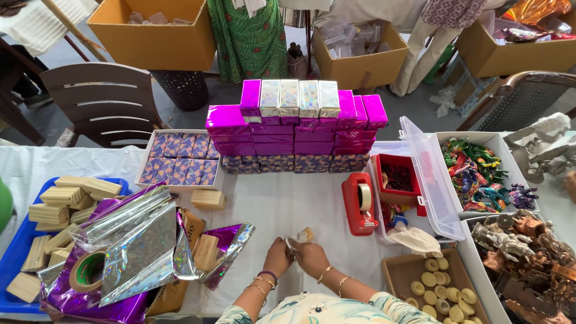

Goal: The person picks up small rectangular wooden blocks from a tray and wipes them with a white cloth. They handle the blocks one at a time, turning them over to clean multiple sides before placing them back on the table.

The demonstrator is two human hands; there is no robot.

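My left hand (278, 254) and my right hand (310, 257) meet near the table's front edge, both pinching a small pale item (302, 236) with white wrapping between the fingertips. Gold bangles ring both wrists. To the left lie shiny purple and silver foil sheets (129, 240), a tape roll (87, 271) and a wooden block (206, 252) half inside foil. A red tape dispenser (359, 204) stands just right of my hands.
A stack of purple and silver wrapped boxes (297, 126) sits mid-table. A blue tray (18, 246) of wooden blocks is at left, a box of round pale discs (438, 288) at right, trays of colourful and metal figurines (486, 174) far right. Chairs and cardboard cartons stand behind.
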